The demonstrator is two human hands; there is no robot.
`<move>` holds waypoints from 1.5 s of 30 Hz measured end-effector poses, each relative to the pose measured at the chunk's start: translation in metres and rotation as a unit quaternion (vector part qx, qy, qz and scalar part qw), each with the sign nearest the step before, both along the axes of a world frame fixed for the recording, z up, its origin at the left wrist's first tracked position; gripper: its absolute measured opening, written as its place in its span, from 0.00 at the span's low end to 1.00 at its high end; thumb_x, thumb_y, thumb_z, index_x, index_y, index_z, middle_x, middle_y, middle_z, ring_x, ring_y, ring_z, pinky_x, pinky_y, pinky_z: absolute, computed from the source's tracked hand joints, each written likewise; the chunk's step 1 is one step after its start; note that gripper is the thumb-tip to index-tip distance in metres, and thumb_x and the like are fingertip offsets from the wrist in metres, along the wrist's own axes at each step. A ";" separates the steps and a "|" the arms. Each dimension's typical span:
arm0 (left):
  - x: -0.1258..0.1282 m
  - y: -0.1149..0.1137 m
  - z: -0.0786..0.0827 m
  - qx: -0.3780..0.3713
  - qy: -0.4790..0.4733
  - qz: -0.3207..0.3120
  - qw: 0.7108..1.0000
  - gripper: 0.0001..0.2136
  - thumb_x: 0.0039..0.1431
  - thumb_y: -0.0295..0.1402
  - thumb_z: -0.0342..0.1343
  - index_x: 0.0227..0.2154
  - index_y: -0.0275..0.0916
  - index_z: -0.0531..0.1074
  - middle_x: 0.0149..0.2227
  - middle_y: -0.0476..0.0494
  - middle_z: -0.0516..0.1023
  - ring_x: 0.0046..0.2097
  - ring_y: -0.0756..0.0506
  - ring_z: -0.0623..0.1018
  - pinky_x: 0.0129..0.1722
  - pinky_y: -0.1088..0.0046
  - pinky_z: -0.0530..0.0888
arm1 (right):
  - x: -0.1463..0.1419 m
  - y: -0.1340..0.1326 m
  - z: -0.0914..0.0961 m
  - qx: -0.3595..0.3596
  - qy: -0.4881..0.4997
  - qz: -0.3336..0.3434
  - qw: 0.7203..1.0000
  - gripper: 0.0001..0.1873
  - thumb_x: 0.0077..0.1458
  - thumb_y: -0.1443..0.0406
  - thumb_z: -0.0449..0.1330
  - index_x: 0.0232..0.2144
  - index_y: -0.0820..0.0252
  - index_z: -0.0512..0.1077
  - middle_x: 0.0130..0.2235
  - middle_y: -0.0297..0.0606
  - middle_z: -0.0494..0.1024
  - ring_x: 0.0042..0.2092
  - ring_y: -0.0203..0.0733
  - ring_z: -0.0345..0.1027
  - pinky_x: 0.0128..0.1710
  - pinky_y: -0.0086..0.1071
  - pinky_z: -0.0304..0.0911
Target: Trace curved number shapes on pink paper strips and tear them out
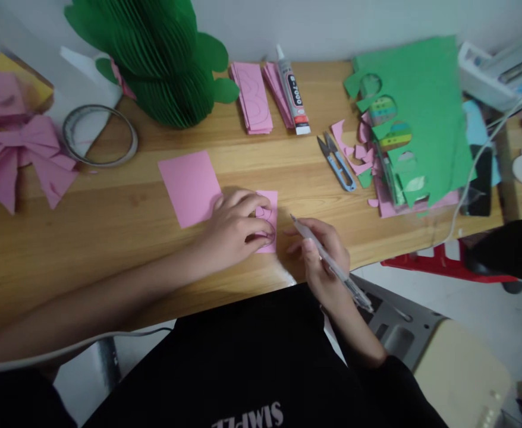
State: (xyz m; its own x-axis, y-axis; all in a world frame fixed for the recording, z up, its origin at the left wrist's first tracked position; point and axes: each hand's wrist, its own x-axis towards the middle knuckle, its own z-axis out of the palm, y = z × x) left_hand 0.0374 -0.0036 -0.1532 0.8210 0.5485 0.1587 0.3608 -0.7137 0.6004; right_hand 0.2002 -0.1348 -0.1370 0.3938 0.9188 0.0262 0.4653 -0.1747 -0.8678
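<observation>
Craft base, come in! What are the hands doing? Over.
Left hand on marked pink strip, hiding part. Right hand holding pen, tip off strip.

Dim, soft light, faint shadows on wooden tabletop, slight blur, edges stretched

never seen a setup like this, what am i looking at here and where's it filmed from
There is no machine here, just a person's two bare hands. The single picture comes from a camera worn on the head, looking forward and down at a wooden table.

The left hand rests on a small pink paper with drawn outlines. The right hand holds a pen, its tip beside that paper.

Around them lie a pink square, a glue tube and small snips.
</observation>
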 end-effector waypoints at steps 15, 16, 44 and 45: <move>0.002 0.000 0.003 -0.002 0.002 0.016 1.000 0.14 0.52 0.28 0.67 0.40 0.41 0.71 0.48 0.45 0.78 0.53 0.39 0.72 0.50 0.59 0.68 | -0.013 0.002 -0.014 0.082 -0.274 0.103 0.953 0.15 0.68 0.58 0.48 0.49 0.56 0.69 0.33 0.37 0.79 0.31 0.42 0.70 0.30 0.34 0.67; 0.002 0.000 0.002 -0.004 0.000 0.016 1.000 0.13 0.52 0.28 0.67 0.40 0.41 0.71 0.48 0.44 0.78 0.53 0.39 0.72 0.50 0.59 0.69 | -0.014 0.002 -0.015 0.088 -0.293 0.096 0.947 0.15 0.67 0.58 0.48 0.48 0.56 0.70 0.31 0.37 0.78 0.30 0.42 0.68 0.29 0.35 0.66; -0.039 0.036 -0.001 0.084 0.046 -0.154 0.983 0.19 0.64 0.46 0.56 0.55 0.48 0.73 0.64 0.39 0.67 0.66 0.34 0.64 0.61 0.52 0.60 | -0.017 0.012 -0.005 0.111 -0.357 0.112 0.921 0.08 0.62 0.65 0.53 0.41 0.52 0.71 0.27 0.34 0.77 0.29 0.43 0.66 0.29 0.36 0.60; -0.040 0.036 -0.002 0.080 0.044 -0.152 0.984 0.19 0.64 0.46 0.56 0.55 0.48 0.73 0.64 0.39 0.67 0.66 0.35 0.64 0.61 0.52 0.60 | -0.017 0.012 -0.005 0.114 -0.352 0.107 0.923 0.08 0.62 0.65 0.53 0.41 0.52 0.72 0.27 0.34 0.77 0.28 0.43 0.66 0.29 0.36 0.60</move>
State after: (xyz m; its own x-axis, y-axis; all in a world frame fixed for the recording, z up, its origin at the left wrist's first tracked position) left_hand -0.0022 0.0322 -0.1550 0.9575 0.2499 0.1437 0.1624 -0.8796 0.4471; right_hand 0.1829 -0.1228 -0.1421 0.0150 0.9128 0.4080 0.9302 0.1370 -0.3406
